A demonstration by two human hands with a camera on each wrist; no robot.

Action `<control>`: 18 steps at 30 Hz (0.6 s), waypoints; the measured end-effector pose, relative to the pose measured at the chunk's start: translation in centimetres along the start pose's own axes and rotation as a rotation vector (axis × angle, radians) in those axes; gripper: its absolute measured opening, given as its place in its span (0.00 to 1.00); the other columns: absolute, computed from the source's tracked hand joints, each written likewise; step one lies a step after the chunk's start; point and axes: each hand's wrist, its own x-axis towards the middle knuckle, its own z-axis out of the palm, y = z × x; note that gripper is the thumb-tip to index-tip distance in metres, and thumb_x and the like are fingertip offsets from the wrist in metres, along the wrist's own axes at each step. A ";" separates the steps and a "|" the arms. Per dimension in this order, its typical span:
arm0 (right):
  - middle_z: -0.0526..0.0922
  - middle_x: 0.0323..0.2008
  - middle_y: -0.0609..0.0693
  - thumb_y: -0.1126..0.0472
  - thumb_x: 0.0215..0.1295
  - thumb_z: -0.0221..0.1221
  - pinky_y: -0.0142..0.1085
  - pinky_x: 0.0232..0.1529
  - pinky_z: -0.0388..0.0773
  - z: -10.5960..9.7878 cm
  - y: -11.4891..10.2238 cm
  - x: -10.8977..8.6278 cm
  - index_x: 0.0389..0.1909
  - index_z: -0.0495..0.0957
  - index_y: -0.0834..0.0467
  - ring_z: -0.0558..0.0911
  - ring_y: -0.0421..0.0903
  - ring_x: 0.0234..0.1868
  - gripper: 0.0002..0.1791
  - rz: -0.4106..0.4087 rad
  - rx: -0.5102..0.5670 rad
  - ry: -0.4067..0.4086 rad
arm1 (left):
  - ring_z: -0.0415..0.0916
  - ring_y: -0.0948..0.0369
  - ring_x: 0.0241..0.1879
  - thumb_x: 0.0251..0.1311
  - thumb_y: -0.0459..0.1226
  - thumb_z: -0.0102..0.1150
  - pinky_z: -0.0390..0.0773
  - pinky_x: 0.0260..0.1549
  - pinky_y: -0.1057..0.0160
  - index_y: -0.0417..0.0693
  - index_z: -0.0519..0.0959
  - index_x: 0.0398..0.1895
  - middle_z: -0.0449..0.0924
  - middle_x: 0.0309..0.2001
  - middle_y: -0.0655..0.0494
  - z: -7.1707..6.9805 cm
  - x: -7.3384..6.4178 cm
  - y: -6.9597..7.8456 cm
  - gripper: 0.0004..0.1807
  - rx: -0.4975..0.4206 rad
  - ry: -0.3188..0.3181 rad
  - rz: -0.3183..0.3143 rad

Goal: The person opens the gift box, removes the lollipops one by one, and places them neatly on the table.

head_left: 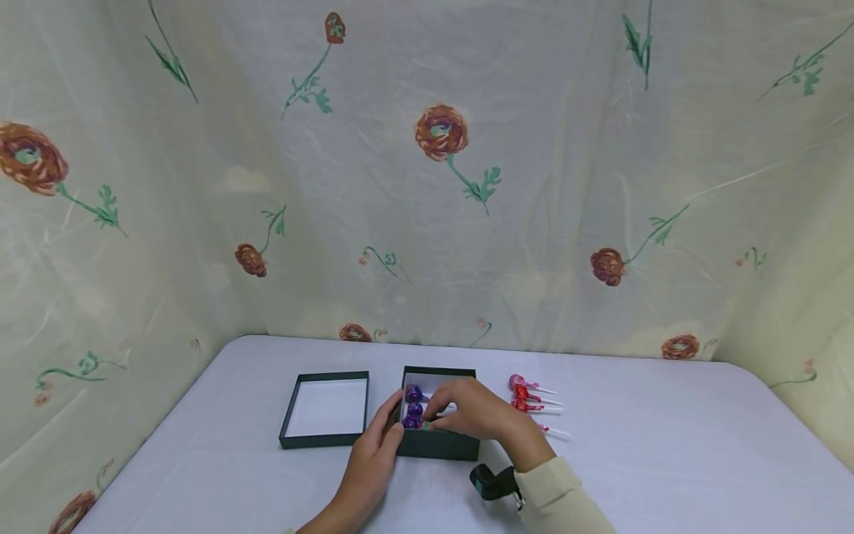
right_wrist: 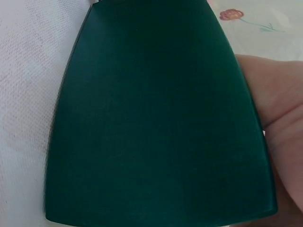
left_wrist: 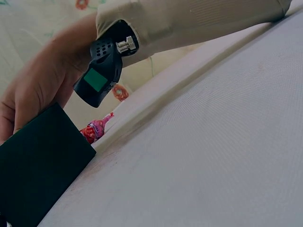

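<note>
A dark green box [head_left: 440,445] with a white inside holds purple-wrapped lollipops [head_left: 414,394] lined up along its left side. My left hand [head_left: 373,456] rests against the box's left wall, fingers extended and thumb near the front corner. Reaching in over the front right, my right hand [head_left: 474,409] pinches a lollipop [head_left: 426,425] whose green and red wrapper just shows at the fingertips; the hand hides the rest of it. In the left wrist view the right hand [left_wrist: 35,97] dips behind the box wall [left_wrist: 42,165]. The right wrist view is mostly filled by the box's outer wall [right_wrist: 161,118].
The box lid [head_left: 323,441], white inside, lies upturned to the left. Pink and red lollipops [head_left: 522,393] lie right of the box, sticks pointing right. A black wrist camera [head_left: 492,482] hangs under the right sleeve. Flowered cloth [head_left: 534,222] surrounds the white table [head_left: 667,445].
</note>
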 end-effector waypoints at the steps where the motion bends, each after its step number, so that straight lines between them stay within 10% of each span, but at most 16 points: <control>1: 0.85 0.35 0.46 0.65 0.58 0.66 0.48 0.49 0.79 0.0 0.0 0.0 0.35 0.87 0.57 0.82 0.49 0.42 0.05 0.006 0.000 0.001 | 0.54 0.49 0.71 0.73 0.39 0.40 0.60 0.64 0.46 0.61 0.60 0.73 0.56 0.73 0.48 0.0 0.0 0.0 0.26 0.001 -0.001 -0.001; 18: 0.80 0.29 0.40 0.65 0.57 0.67 0.35 0.38 0.76 0.1 -0.3 0.0 0.30 0.86 0.53 0.77 0.42 0.35 0.03 0.105 0.033 0.007 | 0.54 0.49 0.71 0.73 0.39 0.40 0.60 0.65 0.46 0.59 0.60 0.73 0.56 0.73 0.49 0.0 0.0 0.1 0.26 -0.003 -0.002 0.008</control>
